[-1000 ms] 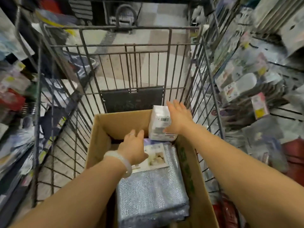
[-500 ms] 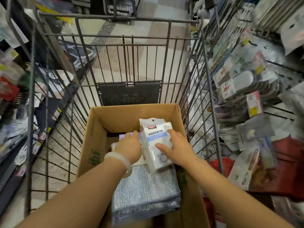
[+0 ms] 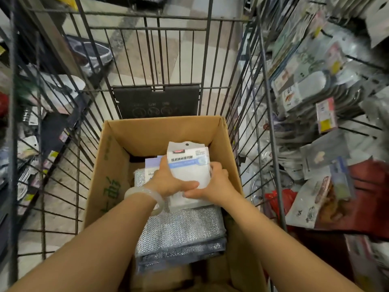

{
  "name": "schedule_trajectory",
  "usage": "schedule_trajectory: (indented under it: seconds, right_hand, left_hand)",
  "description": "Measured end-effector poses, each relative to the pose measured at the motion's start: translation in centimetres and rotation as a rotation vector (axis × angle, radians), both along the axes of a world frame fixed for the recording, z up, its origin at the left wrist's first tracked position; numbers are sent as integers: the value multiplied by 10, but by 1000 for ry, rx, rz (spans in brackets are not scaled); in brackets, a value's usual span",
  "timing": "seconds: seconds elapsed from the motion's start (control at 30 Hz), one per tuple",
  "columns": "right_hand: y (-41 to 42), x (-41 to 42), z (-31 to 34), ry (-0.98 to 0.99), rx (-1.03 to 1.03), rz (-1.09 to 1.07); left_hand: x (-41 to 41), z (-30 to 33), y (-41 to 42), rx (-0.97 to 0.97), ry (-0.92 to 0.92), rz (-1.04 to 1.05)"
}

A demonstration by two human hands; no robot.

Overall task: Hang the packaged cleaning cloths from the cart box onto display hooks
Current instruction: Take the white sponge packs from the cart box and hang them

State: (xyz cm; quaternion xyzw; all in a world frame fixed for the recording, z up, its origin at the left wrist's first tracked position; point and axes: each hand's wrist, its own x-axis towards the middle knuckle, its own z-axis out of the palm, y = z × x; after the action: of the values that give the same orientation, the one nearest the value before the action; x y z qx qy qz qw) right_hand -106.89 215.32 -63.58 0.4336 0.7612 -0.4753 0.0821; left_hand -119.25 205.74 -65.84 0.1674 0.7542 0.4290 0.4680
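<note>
An open cardboard box sits in a wire cart. Inside it lies a stack of grey-silver packaged cloths. Over the box I hold a bundle of white cleaning cloth packs with a blue label and a hang hole at the top. My left hand, with a pale bangle on the wrist, grips the bundle's left side, thumb across the front. My right hand clasps its right and lower edge. Another pale pack peeks out behind my left hand.
Display hooks with hanging packaged goods fill the wall to the right of the cart. Shelves with assorted items line the left side. A red bag lies low on the right. Tiled floor shows beyond the cart.
My right hand brought the white pack bundle from the box's far end toward me. My left hand left the grey stack and joined in gripping the bundle, which now faces up.
</note>
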Motion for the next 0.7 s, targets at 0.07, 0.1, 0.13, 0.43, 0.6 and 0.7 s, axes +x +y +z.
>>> schedule_trajectory:
  seconds: [0.07, 0.1, 0.13, 0.43, 0.6, 0.7]
  right_hand:
    - [-5, 5, 4, 69, -34, -27]
    - [-8, 6, 7, 116, -46, -31]
    - [-10, 7, 12, 172, -60, -39]
    - [-17, 28, 84, 414, -40, -67]
    - [-51, 55, 132, 476, 91, -154]
    - [-90, 73, 164, 463, 183, -167]
  left_hand:
    - [-6, 6, -4, 23, -9, -15]
    - [-8, 11, -7, 14, 9, -17]
    - [-8, 17, -9, 4, 49, -22]
    - [12, 88, -29, 236, 123, -121]
    - [34, 136, -53, 325, 181, -186]
    - [50, 171, -80, 399, 220, -272]
